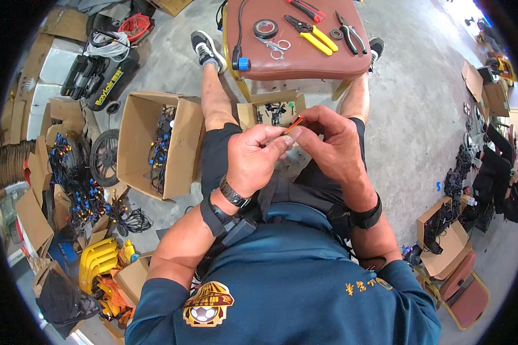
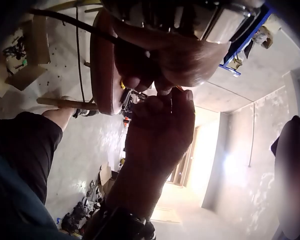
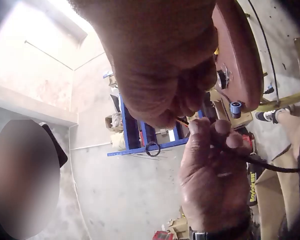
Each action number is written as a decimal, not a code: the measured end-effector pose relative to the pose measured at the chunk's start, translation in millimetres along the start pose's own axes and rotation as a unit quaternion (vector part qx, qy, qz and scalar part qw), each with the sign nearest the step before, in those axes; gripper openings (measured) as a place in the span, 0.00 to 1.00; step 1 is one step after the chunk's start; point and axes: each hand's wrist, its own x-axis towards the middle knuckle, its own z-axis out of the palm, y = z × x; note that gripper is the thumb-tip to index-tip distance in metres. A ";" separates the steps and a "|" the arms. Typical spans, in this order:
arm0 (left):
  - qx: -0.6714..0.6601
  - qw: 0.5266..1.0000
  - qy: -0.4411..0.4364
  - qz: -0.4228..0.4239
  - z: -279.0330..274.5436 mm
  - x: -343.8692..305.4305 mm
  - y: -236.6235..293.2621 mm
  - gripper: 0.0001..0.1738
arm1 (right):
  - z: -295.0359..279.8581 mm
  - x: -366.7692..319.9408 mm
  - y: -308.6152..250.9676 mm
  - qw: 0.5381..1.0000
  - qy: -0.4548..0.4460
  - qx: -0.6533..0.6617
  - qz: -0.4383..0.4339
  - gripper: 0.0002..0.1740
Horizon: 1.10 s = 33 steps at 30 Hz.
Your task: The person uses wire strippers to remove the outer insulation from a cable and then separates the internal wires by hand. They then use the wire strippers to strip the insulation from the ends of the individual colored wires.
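My left hand [image 1: 252, 161] pinches a black cable [image 3: 275, 167] between thumb and fingers, its length trailing away past the palm in the right wrist view. Thin red-orange wires [image 1: 294, 124] stick out from its end, between the two hands. Close against it, my right hand [image 1: 335, 148] pinches these wires with curled thumb and fingers. Both hands meet in front of the body, above the lap. In the left wrist view the right hand [image 2: 157, 132] appears dark, and its fingertips hide most of the wires.
Ahead stands a brown padded seat [image 1: 265, 63] bearing yellow-handled wire strippers [image 1: 313, 37], pliers [image 1: 351, 33], black tape [image 1: 265, 29], scissors [image 1: 276, 49] and a cable with a blue connector [image 1: 244, 64]. Cardboard boxes [image 1: 184, 146] of cables stand left; a smaller box [image 1: 247, 115] lies between the legs.
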 end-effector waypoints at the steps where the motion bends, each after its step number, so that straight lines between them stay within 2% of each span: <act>1: 0.010 1.000 0.000 -0.001 -0.3 0.6 -0.7 0.07 | 0.6 0.4 -1.8 1.000 0.005 -0.005 0.004 0.08; 8: -0.005 1.000 0.000 -0.010 1.4 0.1 -5.1 0.07 | 0.2 0.0 -1.0 1.000 0.023 0.010 0.009 0.06; 14: -0.011 1.000 -0.003 -0.026 2.8 -1.0 -3.7 0.07 | -2.5 0.2 0.4 0.999 0.028 -0.028 0.010 0.04; 20: 0.000 1.000 -0.001 -0.030 4.1 -1.2 -3.2 0.07 | -1.0 -0.7 2.1 0.999 0.041 0.014 0.027 0.04; 29: 0.002 0.999 0.011 -0.044 1.6 3.4 -9.6 0.07 | -6.5 2.3 7.7 0.999 0.021 -0.034 0.023 0.03; 33: -0.012 0.999 0.011 -0.052 1.2 2.9 -11.5 0.07 | -1.0 4.6 9.0 0.999 0.037 0.024 0.028 0.04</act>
